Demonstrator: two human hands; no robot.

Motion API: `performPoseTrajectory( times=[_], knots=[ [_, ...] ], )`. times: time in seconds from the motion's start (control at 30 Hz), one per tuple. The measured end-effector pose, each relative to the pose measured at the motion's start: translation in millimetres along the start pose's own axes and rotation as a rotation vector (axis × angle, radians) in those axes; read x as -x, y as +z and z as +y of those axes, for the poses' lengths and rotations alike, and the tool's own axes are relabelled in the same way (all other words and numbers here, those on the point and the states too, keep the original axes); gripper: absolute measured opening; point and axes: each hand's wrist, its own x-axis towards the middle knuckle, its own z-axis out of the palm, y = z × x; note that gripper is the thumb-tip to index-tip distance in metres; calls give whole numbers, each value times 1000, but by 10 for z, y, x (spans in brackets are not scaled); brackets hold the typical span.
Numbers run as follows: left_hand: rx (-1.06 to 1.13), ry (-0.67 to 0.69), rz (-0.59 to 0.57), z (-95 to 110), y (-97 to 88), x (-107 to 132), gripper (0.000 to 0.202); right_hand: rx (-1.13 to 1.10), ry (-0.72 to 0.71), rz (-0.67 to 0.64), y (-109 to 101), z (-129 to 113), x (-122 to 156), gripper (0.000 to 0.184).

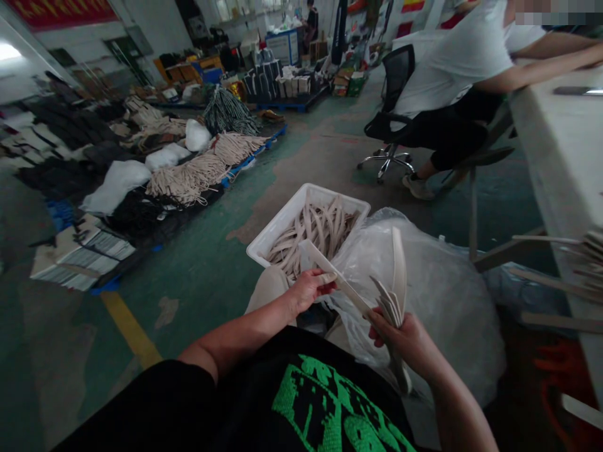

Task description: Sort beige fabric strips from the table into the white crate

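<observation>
My left hand [308, 290] pinches one end of a long pale strip [330, 267], which slants from above the white bin down toward my right hand. My right hand [400, 336] is closed around a fanned bundle of similar pale strips [394, 295] that stand upright. Just beyond my hands, the white plastic bin [282, 221] on the floor holds a loose pile of the same strips. A large clear plastic bag [438, 295] bulges behind and under the bundle.
A seated person in a white shirt [452, 63] leans on a long pale table [560, 163] at the right, on a black office chair [393, 107]. Piles of cords, bags and stacked goods on blue pallets [188, 176] cover the floor at left. Green concrete lies between.
</observation>
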Motion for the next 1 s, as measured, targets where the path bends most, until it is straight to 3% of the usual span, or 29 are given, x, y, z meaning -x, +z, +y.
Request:
performPoseTrajectory(
  times=[0.17, 0.33, 0.53, 0.7, 0.87, 1.0],
  knots=[
    [-60, -11, -98, -98, 66, 17, 55, 17, -19, 82, 43, 1, -43, 54],
    [-24, 42, 20, -62, 46, 1, 59, -23, 17, 24, 12, -39, -7, 55],
    [-86, 23, -90, -129, 108, 33, 56, -31, 28, 104, 50, 21, -36, 59],
    [-79, 75, -4, -77, 93, 11, 58, -54, 19, 63, -8, 74, -10, 54],
    [-133, 42, -108, -161, 130, 24, 53, -9, 2, 119, 18, 75, -47, 53],
    [-129, 97, -6, -146, 88, -14, 52, -21, 0, 51, -7, 100, -22, 50]
  ],
)
